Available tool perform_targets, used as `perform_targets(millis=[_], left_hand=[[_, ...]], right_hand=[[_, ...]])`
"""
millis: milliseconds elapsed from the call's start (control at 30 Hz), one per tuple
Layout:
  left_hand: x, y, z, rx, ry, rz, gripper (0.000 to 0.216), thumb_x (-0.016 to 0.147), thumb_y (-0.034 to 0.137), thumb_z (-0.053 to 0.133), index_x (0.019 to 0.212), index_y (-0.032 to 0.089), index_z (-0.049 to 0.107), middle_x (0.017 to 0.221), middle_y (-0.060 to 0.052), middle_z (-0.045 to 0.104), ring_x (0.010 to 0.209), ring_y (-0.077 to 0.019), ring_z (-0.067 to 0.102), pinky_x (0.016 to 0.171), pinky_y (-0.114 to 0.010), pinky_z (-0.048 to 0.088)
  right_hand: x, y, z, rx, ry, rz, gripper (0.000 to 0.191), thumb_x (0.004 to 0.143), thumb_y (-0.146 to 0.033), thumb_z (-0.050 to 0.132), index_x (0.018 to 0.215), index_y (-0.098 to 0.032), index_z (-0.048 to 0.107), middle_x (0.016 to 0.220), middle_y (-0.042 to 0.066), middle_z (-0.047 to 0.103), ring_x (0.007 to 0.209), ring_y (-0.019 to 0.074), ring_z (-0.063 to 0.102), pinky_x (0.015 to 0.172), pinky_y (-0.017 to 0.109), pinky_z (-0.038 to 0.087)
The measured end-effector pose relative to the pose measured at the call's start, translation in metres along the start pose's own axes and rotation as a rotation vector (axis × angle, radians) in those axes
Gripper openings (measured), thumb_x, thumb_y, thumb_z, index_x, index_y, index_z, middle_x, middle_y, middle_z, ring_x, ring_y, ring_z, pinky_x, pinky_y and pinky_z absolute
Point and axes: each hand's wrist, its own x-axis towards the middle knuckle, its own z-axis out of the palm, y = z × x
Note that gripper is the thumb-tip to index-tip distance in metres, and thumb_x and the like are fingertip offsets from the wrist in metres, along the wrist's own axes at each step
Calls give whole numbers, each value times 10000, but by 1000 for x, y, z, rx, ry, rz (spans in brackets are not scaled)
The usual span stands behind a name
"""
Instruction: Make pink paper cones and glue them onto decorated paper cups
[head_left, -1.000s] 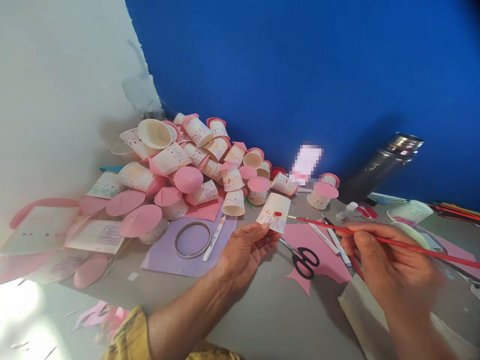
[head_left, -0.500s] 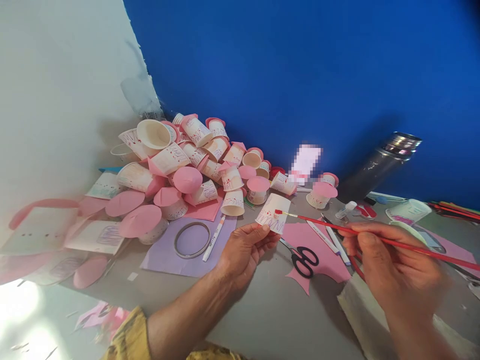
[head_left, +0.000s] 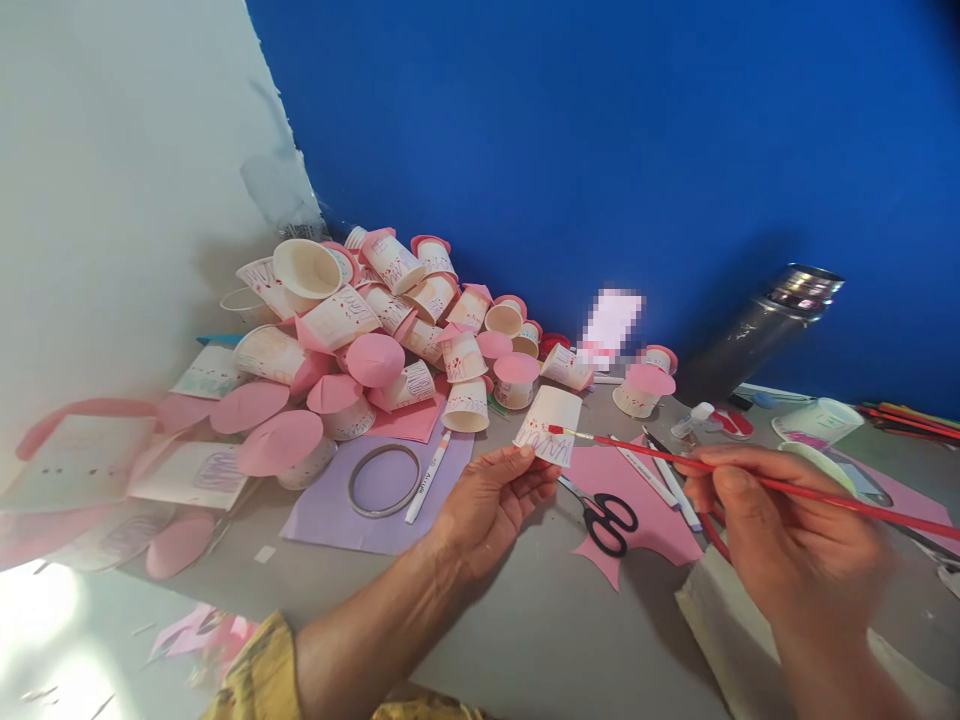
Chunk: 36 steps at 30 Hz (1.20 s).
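In my left hand is a white paper cup, gripped near its rim, with purple zigzag lines and small red dots on its side. My right hand is closed round a thin red paintbrush. The red-tipped bristles lie over the cup's side, at or very near its surface. Below the cup, black-handled scissors rest partly on a cut sheet of pink paper. White markers lie on that paper, between my hands.
Many decorated cups with pink paper tops are heaped at the left. A tape roll and a marker lie on purple paper. A dark flask leans by the blue wall. A cloth lies under my right wrist.
The cup has tilted slightly in my left hand, and the brush tip sits a little lower on its side. Both hands keep their grip; the things on the table have not moved.
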Motion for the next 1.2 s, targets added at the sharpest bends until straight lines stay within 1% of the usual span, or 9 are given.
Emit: perform_targets(millis=[133, 267, 400, 533, 733, 900, 1067, 1200], left_hand=[[0, 0, 2, 7, 6, 4, 199, 907, 60, 603, 746, 64, 719, 748, -113, 746, 676, -154, 727, 699, -258, 608], [1, 0, 1, 7, 10, 5, 193, 905, 66, 608, 747, 67, 718, 742, -110, 742, 677, -153, 723, 700, -256, 610], [3, -1, -2, -5, -12, 0, 169, 908, 81, 613, 784, 61, 726, 786, -129, 751, 711, -157, 725, 724, -254, 614], [3, -1, -3, -38, -1, -25, 186, 915, 83, 606, 761, 71, 709, 781, -128, 743, 712, -160, 723, 718, -263, 616], [1, 0, 0, -82, 3, -33, 203, 932, 77, 584, 764, 64, 698, 757, -114, 723, 689, -151, 715, 702, -261, 613], [-1, 1, 1, -82, 19, -31, 203, 933, 79, 583, 760, 67, 688, 754, -116, 715, 687, -151, 707, 705, -267, 610], [-1, 1, 1, -89, 11, -46, 192, 928, 98, 603, 755, 71, 681, 744, -110, 701, 696, -149, 702, 715, -261, 607], [-1, 1, 1, -80, 10, -48, 207, 933, 102, 597, 744, 74, 676, 746, -112, 703, 696, -147, 701, 709, -260, 609]], right_hand=[[-1, 1, 1, -19, -6, 9, 120, 888, -348, 723, 915, -239, 764, 781, 35, 729, 590, 165, 666, 483, 288, 528], [0, -3, 2, 8, 18, -14, 128, 897, -352, 713, 916, -231, 751, 766, 32, 718, 594, 164, 650, 496, 297, 532], [1, -7, 2, 0, 19, -36, 131, 896, -356, 716, 913, -231, 751, 750, 24, 708, 593, 164, 645, 501, 302, 532], [1, -7, 2, -16, 44, -53, 140, 892, -368, 725, 909, -232, 752, 735, 17, 699, 592, 154, 639, 502, 292, 524], [1, -4, 1, -3, -9, -35, 153, 886, -376, 732, 903, -225, 751, 778, 27, 723, 611, 155, 654, 522, 293, 535], [2, -5, 0, -1, 46, -28, 131, 891, -358, 726, 915, -232, 751, 739, 13, 699, 575, 150, 634, 493, 295, 524], [1, -5, 0, -29, 10, -46, 123, 889, -357, 725, 909, -240, 756, 758, 23, 712, 606, 162, 648, 506, 306, 519], [0, -6, 0, 4, 61, -62, 108, 900, -336, 717, 927, -239, 756, 767, 16, 706, 590, 156, 646, 499, 308, 513]])
